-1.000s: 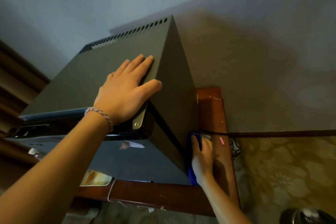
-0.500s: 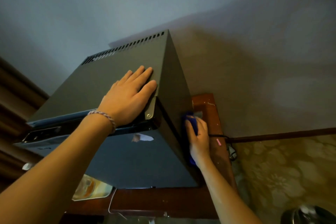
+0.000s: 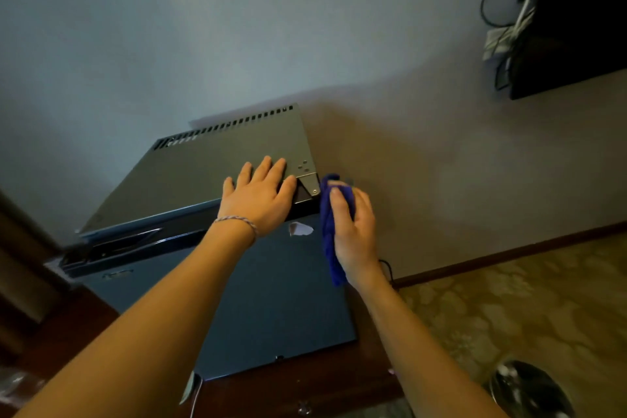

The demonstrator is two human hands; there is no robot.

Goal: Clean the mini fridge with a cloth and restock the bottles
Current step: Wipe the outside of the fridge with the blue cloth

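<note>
The mini fridge [image 3: 210,163] stands on a dark wooden stand [image 3: 305,380], its door closed. The left hand [image 3: 259,198] lies flat on its top near the front right corner, fingers straight. Just beside that corner, the right hand [image 3: 353,227] grips a blue cloth [image 3: 328,214], fingers curled round it.

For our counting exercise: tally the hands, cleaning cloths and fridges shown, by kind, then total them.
Bare hands: 2, the left hand and right hand
Blue fabric cleaning cloth: 1
Grey-topped, blue-doored mini fridge: 1
Total: 4
</note>
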